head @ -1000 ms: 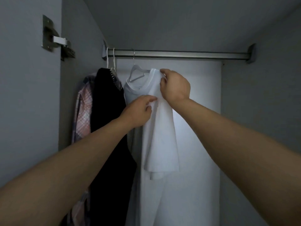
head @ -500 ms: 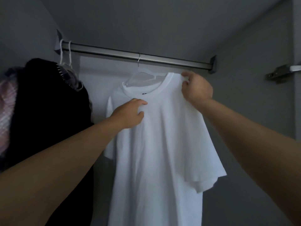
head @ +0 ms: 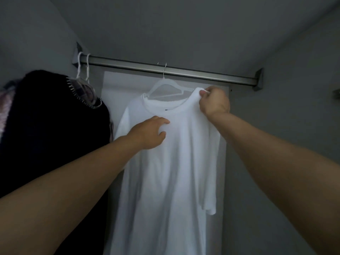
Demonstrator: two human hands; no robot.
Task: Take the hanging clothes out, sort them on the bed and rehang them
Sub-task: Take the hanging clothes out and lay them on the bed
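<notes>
I see a grey metal rail (head: 193,73) going across the closet. Its bracket (head: 258,80) is fixed to the grey wall (head: 294,89).

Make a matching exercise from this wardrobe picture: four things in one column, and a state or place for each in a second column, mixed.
Things:
1. white T-shirt
2. black garment
3. right hand
4. left hand

States or places:
A. pinches the shirt's shoulder at the hanger's end
B. rests on the shirt's chest
C. hangs at the rail's left end
D. hangs on a white hanger mid-rail

Pairs: 1-D, 2-C, 3-A, 4-B
</notes>
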